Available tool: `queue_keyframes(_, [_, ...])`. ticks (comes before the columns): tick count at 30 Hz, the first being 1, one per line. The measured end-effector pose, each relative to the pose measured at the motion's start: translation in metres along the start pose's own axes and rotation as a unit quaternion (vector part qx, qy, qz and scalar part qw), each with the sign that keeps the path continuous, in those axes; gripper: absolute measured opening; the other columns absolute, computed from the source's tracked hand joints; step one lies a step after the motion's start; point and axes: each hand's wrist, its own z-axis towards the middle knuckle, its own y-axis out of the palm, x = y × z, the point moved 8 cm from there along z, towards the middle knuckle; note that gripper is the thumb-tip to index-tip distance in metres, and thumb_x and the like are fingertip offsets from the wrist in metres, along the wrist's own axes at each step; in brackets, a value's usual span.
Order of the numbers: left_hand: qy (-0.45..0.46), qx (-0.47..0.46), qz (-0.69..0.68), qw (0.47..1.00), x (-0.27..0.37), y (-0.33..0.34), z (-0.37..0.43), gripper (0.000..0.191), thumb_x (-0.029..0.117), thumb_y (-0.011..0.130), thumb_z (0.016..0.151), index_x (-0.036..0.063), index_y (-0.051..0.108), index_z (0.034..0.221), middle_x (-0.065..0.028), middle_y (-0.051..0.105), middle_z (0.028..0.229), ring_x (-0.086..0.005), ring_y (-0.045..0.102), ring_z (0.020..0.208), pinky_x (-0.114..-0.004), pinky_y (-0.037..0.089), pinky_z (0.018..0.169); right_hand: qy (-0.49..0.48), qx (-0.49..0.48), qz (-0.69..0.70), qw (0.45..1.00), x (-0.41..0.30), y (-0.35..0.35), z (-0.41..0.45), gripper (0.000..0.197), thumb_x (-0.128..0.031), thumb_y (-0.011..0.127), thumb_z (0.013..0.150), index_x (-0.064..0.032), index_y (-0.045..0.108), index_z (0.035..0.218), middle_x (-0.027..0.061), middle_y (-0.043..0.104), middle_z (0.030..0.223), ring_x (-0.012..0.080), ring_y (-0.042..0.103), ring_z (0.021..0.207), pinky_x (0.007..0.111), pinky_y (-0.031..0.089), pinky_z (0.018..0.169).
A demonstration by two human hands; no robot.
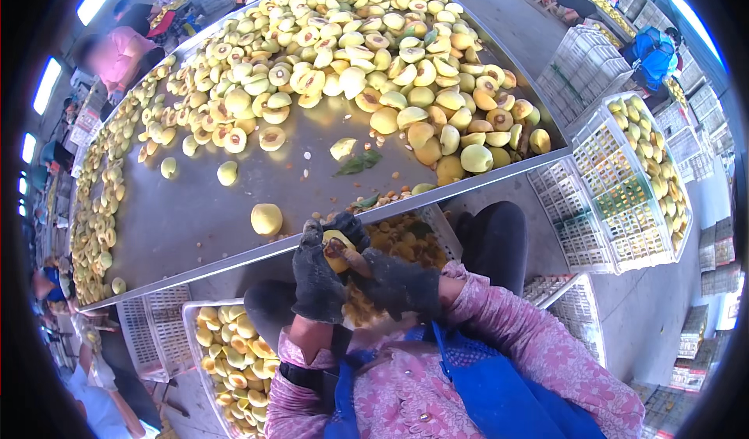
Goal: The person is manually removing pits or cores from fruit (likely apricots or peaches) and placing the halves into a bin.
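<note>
My left hand (316,275), in a dark, worn glove, grips a yellow peach (335,253) with a brown patch on its upper side. From the other side my right hand (401,281), also gloved, closes on the same fruit, its thumb against the flesh. Whether a tool sits in the right hand is hidden. Both hands are at the near rim of a metal table (193,222). Just beyond them lies a whole yellow peach (267,219). Beneath my hands, between my knees, a crate (442,231) holds peach pieces.
Halved peaches (327,47) are heaped across the table's far side. Green leaves (360,163) and loose pits lie nearer. A crate of peach halves (193,328) stands at my left, a full white crate (620,205) at the right. A person in pink (123,59) is at the far left.
</note>
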Motion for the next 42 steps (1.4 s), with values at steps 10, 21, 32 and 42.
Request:
queue_keyframes(10, [0.012,0.034,0.247,0.968,-0.007,-0.051,0.011,0.036,0.03,0.048,0.092,-0.0042,0.058,0.099,-0.0127,0.064,0.087,-0.0227,0.063,0.076,-0.032,0.053,0.072,0.163,-0.188,0.093,0.964,0.034,0.02,-0.012,0.034,-0.016,0.044,0.092,-0.0065,0.043,0.125,0.0145,0.056,0.094,0.0255,0.059,0.09,0.035,0.045,0.081])
queue_keyframes(21, [-0.006,0.044,0.078,0.996,-0.026,-0.039,0.002,0.034,0.033,0.046,0.092,0.002,0.058,0.1,-0.0121,0.063,0.088,-0.0254,0.062,0.082,-0.032,0.051,0.076,0.269,-0.163,0.419,0.852,0.069,0.065,-0.023,0.028,-0.025,0.056,0.088,-0.0016,0.056,0.104,0.0059,0.06,0.081,0.0117,0.057,0.068,0.025,0.046,0.063])
queue_keyframes(32, [0.305,0.013,0.731,0.61,0.002,0.012,-0.033,0.023,0.015,0.055,0.086,0.0003,0.059,0.104,-0.0108,0.064,0.098,-0.0238,0.063,0.078,-0.034,0.05,0.07,0.329,-0.044,0.378,0.864,0.09,0.002,-0.075,0.022,-0.025,0.054,0.087,-0.0051,0.061,0.093,-0.0025,0.049,0.056,0.0109,0.045,0.041,0.026,0.038,0.042])
queue_keyframes(42, [0.387,0.298,0.502,0.714,0.198,-0.183,-0.178,0.035,0.025,0.044,0.09,-0.0006,0.06,0.107,-0.0096,0.063,0.099,-0.0188,0.059,0.093,-0.032,0.046,0.082,0.529,-0.017,0.305,0.792,0.13,0.027,-0.104,0.016,-0.019,0.051,0.088,-0.0057,0.059,0.092,0.0018,0.049,0.054,0.0124,0.046,0.038,0.025,0.038,0.039])
